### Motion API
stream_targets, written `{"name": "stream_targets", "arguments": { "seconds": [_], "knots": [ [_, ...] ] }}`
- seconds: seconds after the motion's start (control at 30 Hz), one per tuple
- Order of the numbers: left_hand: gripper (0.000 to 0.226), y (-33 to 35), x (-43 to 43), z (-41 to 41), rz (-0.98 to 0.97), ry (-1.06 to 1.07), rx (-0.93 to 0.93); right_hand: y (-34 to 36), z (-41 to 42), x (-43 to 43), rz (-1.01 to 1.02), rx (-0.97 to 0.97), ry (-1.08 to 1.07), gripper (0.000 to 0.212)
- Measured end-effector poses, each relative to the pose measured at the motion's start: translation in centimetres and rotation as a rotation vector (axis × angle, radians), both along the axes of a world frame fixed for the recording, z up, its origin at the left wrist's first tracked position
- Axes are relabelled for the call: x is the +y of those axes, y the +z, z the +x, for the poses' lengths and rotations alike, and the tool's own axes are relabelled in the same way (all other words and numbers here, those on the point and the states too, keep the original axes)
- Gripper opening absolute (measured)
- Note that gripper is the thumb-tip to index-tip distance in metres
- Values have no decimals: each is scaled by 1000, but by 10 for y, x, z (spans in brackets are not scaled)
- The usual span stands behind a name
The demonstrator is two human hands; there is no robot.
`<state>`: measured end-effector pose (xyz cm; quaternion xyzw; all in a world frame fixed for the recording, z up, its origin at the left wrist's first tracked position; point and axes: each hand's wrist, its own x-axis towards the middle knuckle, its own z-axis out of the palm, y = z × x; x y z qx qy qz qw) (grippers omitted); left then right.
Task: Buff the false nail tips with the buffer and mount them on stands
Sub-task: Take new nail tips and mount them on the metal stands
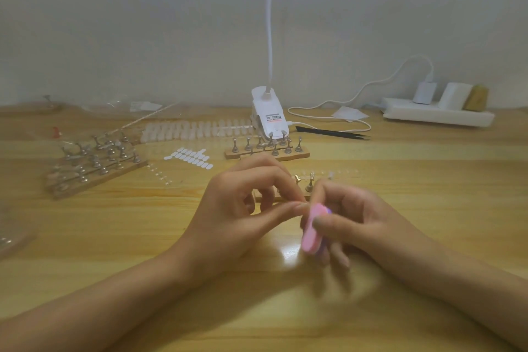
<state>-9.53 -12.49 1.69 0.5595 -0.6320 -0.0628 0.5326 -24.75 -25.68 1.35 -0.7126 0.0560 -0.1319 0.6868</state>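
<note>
My right hand [351,220] grips a pink buffer block [313,230], blurred by motion, near the table's middle. My left hand [245,208] pinches something tiny between thumb and forefinger against the buffer's upper end; it looks like a false nail tip but is mostly hidden. Just behind my fingers lies a wooden stand strip [305,194] with a few metal holders [310,184]. Further back stand another holder strip [265,153] and, to the left, several strips of holders [94,163]. A long row of clear nail tips [197,128] and a sheet of white adhesive tabs [190,156] lie between them.
A white clip lamp base [270,116] with its neck and cable stands at the back centre. Black tweezers [331,132] lie to its right. A white power strip [437,114] with plugs sits far right. Clear plastic packaging [125,107] is at the back left.
</note>
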Motion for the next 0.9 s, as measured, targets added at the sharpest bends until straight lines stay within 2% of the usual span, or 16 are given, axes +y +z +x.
{"name": "stream_targets", "arguments": {
  "seconds": [0.1, 0.2, 0.33, 0.47, 0.57, 0.63, 0.7, 0.8, 0.9],
  "knots": [
    [14, -1, 0, -1, 19, -34, 27, -1, 0, -4, 111, 12, -111, 44],
    [17, -1, 0, -1, 27, -38, 51, 0, 0, -2, 29, 17, -4, 35],
    [16, -1, 0, 1, 41, -29, 59, -1, 0, -4, 106, 39, -127, 50],
    [13, -1, 0, 0, 31, -12, 55, 1, 0, 2, 18, 24, -43, 29],
    [15, -1, 0, 0, 28, -20, 45, 0, -1, -3, 94, 19, -136, 40],
    [15, -2, 0, 0, 26, -13, 49, 1, 0, 0, 41, 25, -36, 33],
    [14, -2, 0, 1, 28, -5, 47, 0, 1, 1, 22, 13, -38, 31],
    [15, -2, 0, 0, 23, -13, 35, -2, 0, -3, 117, 8, -142, 49],
    [14, -2, 0, 1, 23, -5, 44, 0, 0, 1, 10, 16, -30, 33]
  ]
}}
